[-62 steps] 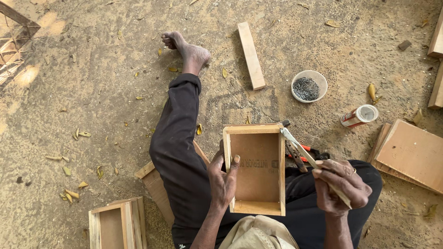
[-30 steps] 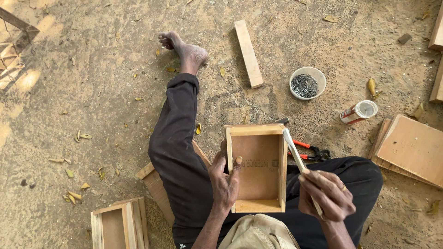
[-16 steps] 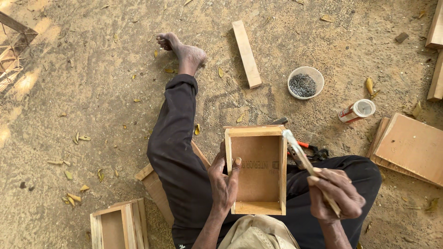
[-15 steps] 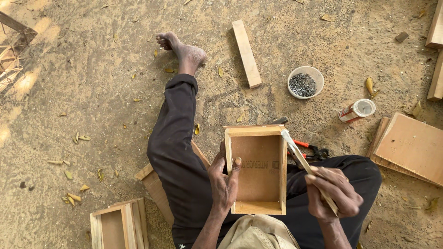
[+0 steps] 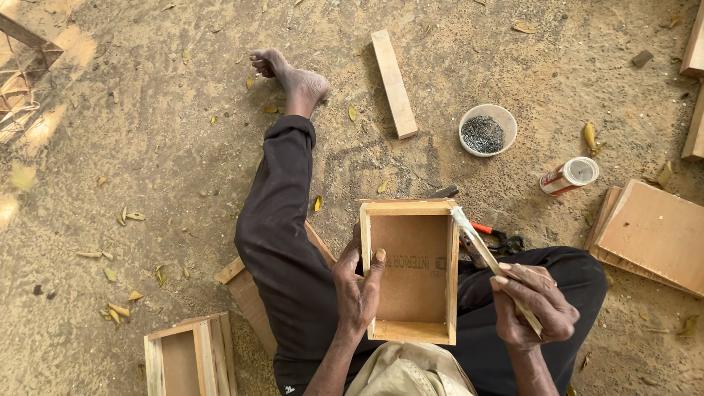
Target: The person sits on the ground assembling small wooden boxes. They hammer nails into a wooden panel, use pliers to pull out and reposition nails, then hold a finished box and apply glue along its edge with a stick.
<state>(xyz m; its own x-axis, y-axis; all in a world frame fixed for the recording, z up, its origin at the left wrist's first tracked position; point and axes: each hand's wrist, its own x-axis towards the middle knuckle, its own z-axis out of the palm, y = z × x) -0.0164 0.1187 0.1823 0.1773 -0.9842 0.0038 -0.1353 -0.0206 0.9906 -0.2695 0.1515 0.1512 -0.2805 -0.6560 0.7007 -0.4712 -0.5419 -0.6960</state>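
Two bare hands at work on one open wooden box frame [image 5: 409, 271], which rests on the lap of a person seated on sandy ground. Left hand [image 5: 358, 290]: fingers closed around the frame's left wall, thumb hooked over the edge into the inside. Right hand [image 5: 532, 304]: fingers wrapped shut on a thin wooden stick [image 5: 493, 264], whose pale-coated tip touches the frame's upper right corner. Frame: rectangular, back panel of brown board, long side running away from the person.

Nearby items on the ground:
- One white bowl of small dark nails [image 5: 488, 130], well apart, above and right of the frame.
- One small cylindrical container [image 5: 569, 175], lying on its side, right of the bowl.
- One pair of red-handled pliers [image 5: 493, 237], just beside the frame's right wall.
- One short wooden plank [image 5: 394, 83], beyond the frame.
- One stack of flat boards [image 5: 653, 236], far right.
- One second box frame [image 5: 191, 357], lower left.
- One bare foot [image 5: 293, 77], leg stretched out.
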